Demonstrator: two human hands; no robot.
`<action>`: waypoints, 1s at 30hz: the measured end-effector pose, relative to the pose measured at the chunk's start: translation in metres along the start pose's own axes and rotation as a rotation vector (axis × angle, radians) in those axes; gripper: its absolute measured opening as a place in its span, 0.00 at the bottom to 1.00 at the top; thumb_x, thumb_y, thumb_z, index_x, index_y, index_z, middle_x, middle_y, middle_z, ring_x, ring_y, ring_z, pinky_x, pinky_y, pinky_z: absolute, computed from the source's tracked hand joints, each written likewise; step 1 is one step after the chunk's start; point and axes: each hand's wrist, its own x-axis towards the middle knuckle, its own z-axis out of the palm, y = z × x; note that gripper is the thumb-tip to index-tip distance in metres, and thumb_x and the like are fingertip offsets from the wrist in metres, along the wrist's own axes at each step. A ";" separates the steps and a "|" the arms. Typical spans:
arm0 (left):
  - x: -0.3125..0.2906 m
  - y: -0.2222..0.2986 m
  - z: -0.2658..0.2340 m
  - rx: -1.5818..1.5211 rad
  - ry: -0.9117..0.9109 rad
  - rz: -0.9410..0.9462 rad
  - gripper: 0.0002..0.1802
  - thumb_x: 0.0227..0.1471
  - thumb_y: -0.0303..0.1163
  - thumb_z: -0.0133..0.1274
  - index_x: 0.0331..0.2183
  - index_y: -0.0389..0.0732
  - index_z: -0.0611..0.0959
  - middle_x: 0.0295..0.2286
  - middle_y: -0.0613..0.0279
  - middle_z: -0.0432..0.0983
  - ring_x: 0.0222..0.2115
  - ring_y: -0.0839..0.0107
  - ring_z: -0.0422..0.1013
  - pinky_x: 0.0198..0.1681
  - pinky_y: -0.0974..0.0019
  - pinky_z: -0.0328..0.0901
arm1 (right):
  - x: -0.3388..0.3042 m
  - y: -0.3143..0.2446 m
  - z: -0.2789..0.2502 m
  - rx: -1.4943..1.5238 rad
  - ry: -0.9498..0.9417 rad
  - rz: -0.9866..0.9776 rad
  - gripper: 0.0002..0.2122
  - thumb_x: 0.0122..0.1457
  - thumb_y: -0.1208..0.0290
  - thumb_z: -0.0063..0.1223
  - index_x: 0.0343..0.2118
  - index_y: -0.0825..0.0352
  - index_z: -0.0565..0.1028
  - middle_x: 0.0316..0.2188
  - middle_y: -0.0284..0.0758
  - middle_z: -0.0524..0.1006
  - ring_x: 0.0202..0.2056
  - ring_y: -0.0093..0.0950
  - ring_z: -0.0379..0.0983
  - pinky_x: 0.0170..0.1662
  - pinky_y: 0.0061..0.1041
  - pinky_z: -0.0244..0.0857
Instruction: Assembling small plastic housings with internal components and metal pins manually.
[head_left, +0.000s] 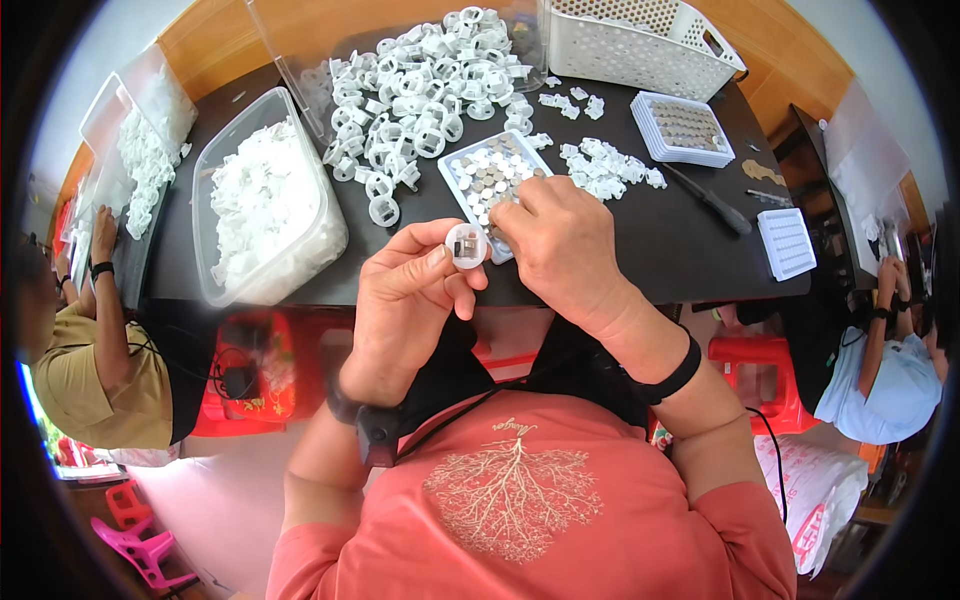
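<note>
Between the thumb and fingers of my left hand [410, 270] is a small round white plastic housing [466, 245], its recessed side with dark and metallic parts facing up. Close beside it, at the near right of a shallow tray [447, 172], my right hand [562, 240] has its fingers drawn together. Its fingertips are partly hidden, and what they hold cannot be made out. Many small round discs [488, 180], silvery and brownish like button cells, lie in the tray. Beyond it spreads a large heap of similar translucent white round housings [430, 90].
A clear tub [335, 245] of small white parts stands at left. Loose white pieces [605, 168] lie right of the tray, near stacked trays [683, 150], a dark-handled screwdriver [715, 202] and a small tray [787, 245]. A white perforated basket [640, 55] stands behind. People sit at both sides.
</note>
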 end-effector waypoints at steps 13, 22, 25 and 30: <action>0.000 -0.002 0.012 0.067 0.034 -0.002 0.14 0.58 0.27 0.55 0.44 0.29 0.78 0.37 0.46 0.79 0.31 0.63 0.78 0.26 0.68 0.72 | 0.000 -0.001 -0.015 0.319 0.229 0.091 0.05 0.46 0.79 0.57 0.25 0.63 0.72 0.23 0.33 0.70 0.28 0.36 0.69 0.30 0.35 0.61; 0.009 -0.014 0.025 0.124 0.067 0.029 0.14 0.56 0.27 0.58 0.42 0.29 0.78 0.35 0.50 0.80 0.30 0.66 0.78 0.25 0.68 0.70 | -0.009 -0.010 -0.013 0.416 0.329 0.087 0.06 0.47 0.81 0.57 0.25 0.65 0.71 0.21 0.35 0.68 0.24 0.37 0.69 0.27 0.35 0.62; 0.009 -0.016 0.024 0.131 0.079 0.032 0.14 0.56 0.27 0.59 0.42 0.30 0.78 0.34 0.51 0.80 0.29 0.67 0.78 0.25 0.69 0.70 | -0.009 -0.010 -0.016 0.446 0.302 0.076 0.07 0.45 0.81 0.58 0.25 0.65 0.71 0.21 0.35 0.69 0.24 0.36 0.69 0.26 0.35 0.63; 0.008 -0.017 0.025 0.151 0.090 0.041 0.13 0.56 0.27 0.59 0.41 0.30 0.78 0.33 0.52 0.80 0.28 0.67 0.78 0.23 0.69 0.70 | -0.008 -0.011 -0.022 0.474 0.230 0.049 0.09 0.42 0.81 0.60 0.26 0.66 0.71 0.22 0.34 0.70 0.25 0.36 0.70 0.27 0.34 0.64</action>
